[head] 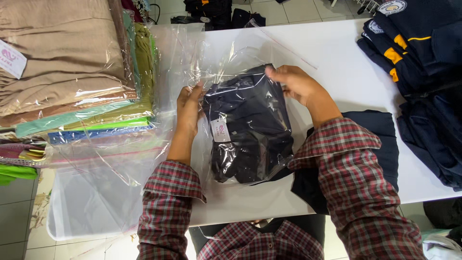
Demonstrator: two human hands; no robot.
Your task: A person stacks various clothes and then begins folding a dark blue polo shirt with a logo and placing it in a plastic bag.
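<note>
Both hands grip a glossy, crinkled clear bag (250, 130) of folded dark cloth on the white counter (337, 62): left hand (189, 108) pinching its edge, right hand (293, 83) apparently its top corner. A small pale tag (220, 129) hangs inside.

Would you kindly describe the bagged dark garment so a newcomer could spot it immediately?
On the white table, look between the left hand and right hand. There lies the folded navy garment, inside clear plastic. Unlike the loose navy clothes at right, it carries a small white tag.
</note>
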